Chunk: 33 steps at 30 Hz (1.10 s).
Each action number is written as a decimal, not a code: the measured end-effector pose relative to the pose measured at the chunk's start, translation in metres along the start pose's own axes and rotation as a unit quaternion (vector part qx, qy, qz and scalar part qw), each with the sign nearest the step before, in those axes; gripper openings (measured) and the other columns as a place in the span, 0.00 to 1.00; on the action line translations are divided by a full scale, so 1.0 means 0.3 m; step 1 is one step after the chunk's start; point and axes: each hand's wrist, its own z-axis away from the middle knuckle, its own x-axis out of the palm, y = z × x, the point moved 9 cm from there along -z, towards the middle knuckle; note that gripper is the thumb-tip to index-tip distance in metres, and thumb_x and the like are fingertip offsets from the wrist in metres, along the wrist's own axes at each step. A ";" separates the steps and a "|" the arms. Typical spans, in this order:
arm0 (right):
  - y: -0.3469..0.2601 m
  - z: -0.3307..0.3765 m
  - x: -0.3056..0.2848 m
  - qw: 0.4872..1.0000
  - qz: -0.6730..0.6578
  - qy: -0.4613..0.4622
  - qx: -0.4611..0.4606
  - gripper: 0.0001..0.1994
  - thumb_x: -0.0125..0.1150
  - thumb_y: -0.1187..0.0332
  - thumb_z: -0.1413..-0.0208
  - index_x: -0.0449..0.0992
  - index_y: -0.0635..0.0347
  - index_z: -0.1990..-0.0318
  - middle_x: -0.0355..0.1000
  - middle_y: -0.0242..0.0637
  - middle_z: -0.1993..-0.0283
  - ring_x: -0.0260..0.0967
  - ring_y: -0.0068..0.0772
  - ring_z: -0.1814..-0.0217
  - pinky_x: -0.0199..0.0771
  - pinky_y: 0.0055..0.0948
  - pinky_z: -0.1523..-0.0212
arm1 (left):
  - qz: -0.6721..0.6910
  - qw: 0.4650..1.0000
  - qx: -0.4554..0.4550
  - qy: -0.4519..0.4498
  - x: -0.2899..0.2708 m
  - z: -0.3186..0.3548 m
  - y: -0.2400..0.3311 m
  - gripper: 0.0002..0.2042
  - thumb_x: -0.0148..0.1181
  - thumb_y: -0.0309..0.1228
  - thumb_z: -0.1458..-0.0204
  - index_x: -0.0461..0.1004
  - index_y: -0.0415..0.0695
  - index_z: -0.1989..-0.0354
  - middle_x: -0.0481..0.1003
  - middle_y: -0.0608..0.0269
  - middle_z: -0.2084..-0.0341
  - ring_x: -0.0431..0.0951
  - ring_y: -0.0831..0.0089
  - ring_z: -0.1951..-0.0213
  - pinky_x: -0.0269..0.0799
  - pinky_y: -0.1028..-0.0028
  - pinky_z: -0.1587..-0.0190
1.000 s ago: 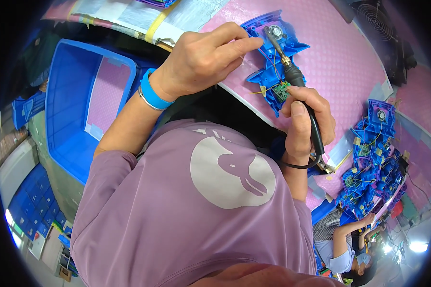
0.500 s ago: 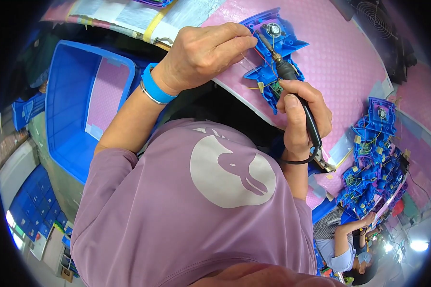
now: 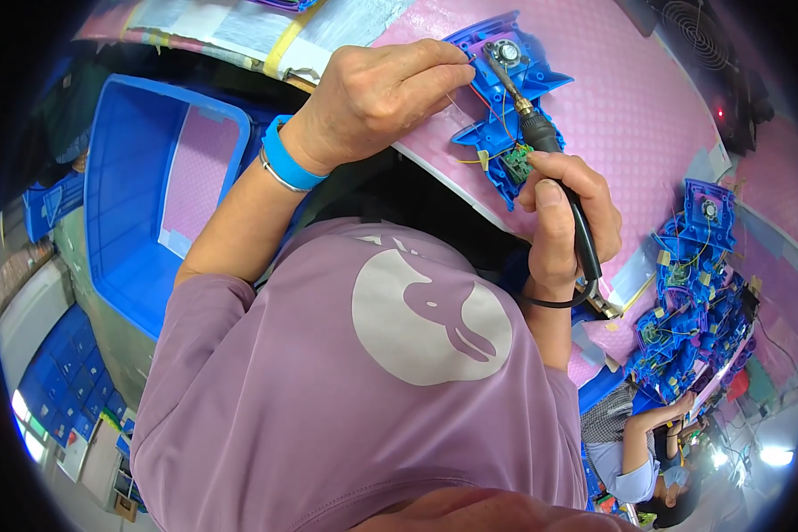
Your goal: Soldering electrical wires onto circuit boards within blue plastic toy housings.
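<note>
My right hand (image 3: 576,208) grips a black-handled soldering iron (image 3: 539,131), fingers wrapped round the handle. Its metal tip reaches the left edge of a small round speaker (image 3: 507,53); whether it touches is too small to tell. The speaker sits in a blue plastic housing half (image 3: 543,82), open side up, with a green circuit board (image 3: 516,164) and thin wires inside. At the housing's left edge my left hand (image 3: 386,93) is closed in a pinch. A fine wire shows by its fingertips, which partly hide what they hold.
Pink padded sheeting (image 3: 625,106) covers the table. More blue housings with boards and wires (image 3: 678,275) are piled at right, where a co-worker's arm (image 3: 643,434) reaches in. A blue bin (image 3: 124,204) stands left. A dark fan (image 3: 687,31) is at the far right.
The iron's tip has moved away from my left fingertips, up to the speaker's edge. My right hand has shifted slightly right and down; my left hand has barely moved.
</note>
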 end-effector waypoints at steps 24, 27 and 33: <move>-0.033 0.013 -0.045 0.999 -0.022 0.021 -0.044 0.11 0.57 0.75 0.46 0.79 0.73 0.58 0.75 0.42 0.73 0.70 0.26 0.75 0.68 0.25 0.72 | 0.148 0.986 -0.015 -0.072 -0.033 -0.014 0.101 0.14 0.70 0.16 0.62 0.83 0.43 0.64 0.76 0.66 0.72 0.76 0.72 0.78 0.71 0.74 0.78; -0.028 0.018 -0.061 0.997 -0.044 0.044 -0.034 0.10 0.59 0.76 0.48 0.80 0.73 0.60 0.76 0.42 0.73 0.72 0.27 0.74 0.69 0.25 0.72 | 0.079 0.987 -0.007 -0.142 0.000 0.010 0.111 0.16 0.71 0.17 0.61 0.82 0.43 0.61 0.75 0.66 0.73 0.77 0.72 0.78 0.71 0.74 0.78; -0.035 0.033 -0.077 0.998 -0.040 0.037 -0.042 0.12 0.57 0.76 0.46 0.78 0.75 0.57 0.74 0.42 0.72 0.70 0.26 0.74 0.67 0.24 0.72 | 0.059 0.993 -0.015 -0.097 -0.044 -0.010 0.153 0.16 0.75 0.22 0.62 0.82 0.43 0.60 0.76 0.66 0.68 0.78 0.72 0.77 0.71 0.74 0.78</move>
